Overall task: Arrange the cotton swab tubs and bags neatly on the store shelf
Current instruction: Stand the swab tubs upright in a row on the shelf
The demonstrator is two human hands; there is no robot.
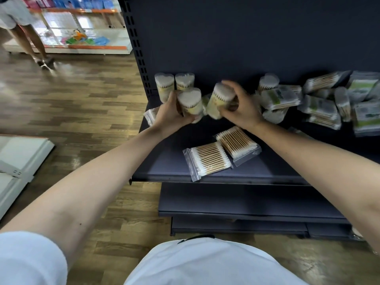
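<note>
My left hand [169,114] grips an upright heart-shaped cotton swab tub [190,103] over the dark shelf [168,165]. My right hand [239,104] holds a second tub [220,100], tilted to the left. Two more tubs [164,86] stand upright at the shelf's back left corner, side by side. Another tub [268,82] stands further right. Two clear bags of swabs [209,160] lie flat near the front edge. A jumbled pile of swab bags [320,103] fills the right side.
A small bag [151,116] lies at the shelf's left edge, partly behind my left hand. Lower dark shelves [246,204] jut out below. Wood floor lies to the left, with a white panel [18,161] on it. A person's legs [30,44] stand far left by another display.
</note>
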